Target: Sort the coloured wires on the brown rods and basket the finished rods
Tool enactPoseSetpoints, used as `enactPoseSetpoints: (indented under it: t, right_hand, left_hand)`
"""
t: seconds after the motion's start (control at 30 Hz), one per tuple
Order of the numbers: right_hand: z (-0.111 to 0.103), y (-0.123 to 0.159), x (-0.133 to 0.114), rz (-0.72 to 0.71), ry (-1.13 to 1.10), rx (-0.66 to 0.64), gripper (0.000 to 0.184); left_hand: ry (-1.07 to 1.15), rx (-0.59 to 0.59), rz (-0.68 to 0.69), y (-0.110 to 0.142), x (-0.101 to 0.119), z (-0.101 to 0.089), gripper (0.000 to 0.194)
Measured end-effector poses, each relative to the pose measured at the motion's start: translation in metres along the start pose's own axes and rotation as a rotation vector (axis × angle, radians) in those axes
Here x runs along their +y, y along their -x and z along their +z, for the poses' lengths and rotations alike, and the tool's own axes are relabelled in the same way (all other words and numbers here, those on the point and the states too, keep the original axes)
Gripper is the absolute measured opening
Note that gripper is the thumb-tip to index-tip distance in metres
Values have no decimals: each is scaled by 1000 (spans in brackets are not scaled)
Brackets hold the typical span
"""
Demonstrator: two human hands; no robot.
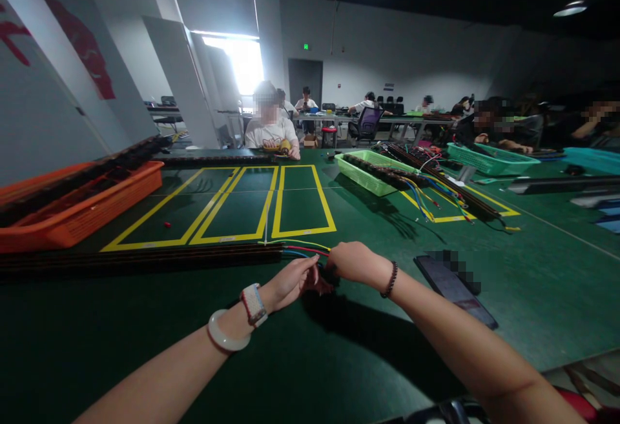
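A long black cable bundle [203, 257] lies along the table in front of me, and coloured wires [301, 249] in yellow-green, red and blue come out of its right end. A thin white cable tie [266, 224] sticks up near that end. My left hand [293, 282], with a watch and a pale bangle on its wrist, is closed around the wires from below. Over their far ends curls my right hand [357, 261], fingers bent and closed on them. A small dark piece [330, 275] shows between the hands; its kind is hard to make out.
An orange basket [116, 201] with black cable bundles stands at left. Yellow tape outlines [305, 235] mark the green table. A light green basket [365, 179] holds wired bundles, with another green basket [494, 161] beyond. A phone [455, 288] lies right. A person [271, 130] sits opposite.
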State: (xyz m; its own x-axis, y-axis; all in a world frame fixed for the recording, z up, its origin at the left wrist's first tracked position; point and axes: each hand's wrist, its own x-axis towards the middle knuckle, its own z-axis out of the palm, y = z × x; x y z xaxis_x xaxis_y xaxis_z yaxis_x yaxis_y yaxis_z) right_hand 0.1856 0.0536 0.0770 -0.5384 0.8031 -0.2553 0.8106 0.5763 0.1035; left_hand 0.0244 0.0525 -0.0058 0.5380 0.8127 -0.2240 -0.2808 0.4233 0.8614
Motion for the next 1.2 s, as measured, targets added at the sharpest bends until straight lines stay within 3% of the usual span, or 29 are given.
enactPoseSetpoints:
  t: [0.37,0.5,0.63,0.77,0.9,1.0,1.2]
  right_hand:
    - [1,-2,0,30,24,29,24]
    - [4,-10,-1,67,4,199,21]
    - [7,-20,2,107,-110,412,22]
    - [13,-39,6,9,-260,533,31]
    - [19,-67,-2,-105,-340,520,37]
    - [22,-85,-14,-124,-290,458,51]
    - [24,-110,-35,-120,-180,365,60]
  left_hand:
    - [-137,-76,35,3,0,6,32]
    - [-136,-100,24,2,-2,5,26]
    - [-157,-134,36,2,-3,5,33]
    - [-198,-200,45,3,-4,5,41]
    - [-215,-232,48,3,-6,4,38]
    - [-251,-234,62,3,-8,3,37]
    - [-213,-257,72,3,-10,3,29]
